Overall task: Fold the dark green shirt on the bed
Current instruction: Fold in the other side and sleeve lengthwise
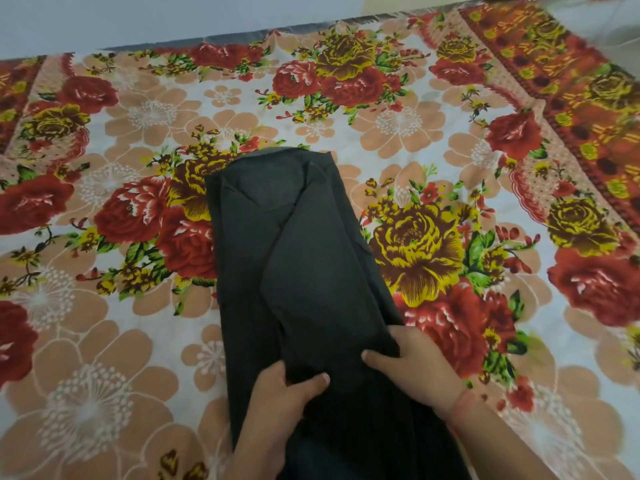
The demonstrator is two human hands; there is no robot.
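The dark green shirt point(298, 244) lies on the bed as a long narrow strip, both sides folded in over the middle, running from the bed's centre down to the near edge. My left hand point(284, 393) pinches a bunch of its cloth near the lower end, thumb on top and fingers tucked under. My right hand point(412, 365) grips the cloth just to the right, at the strip's right edge. The fabric between the two hands is puckered and slightly raised. The shirt's lowest part runs out of view beneath my arms.
The bed is covered by a flowered sheet point(121, 209) with red and yellow roses and a red patterned border point(571, 109) along the right side. A pale wall point(104, 19) stands behind the far edge of the bed.
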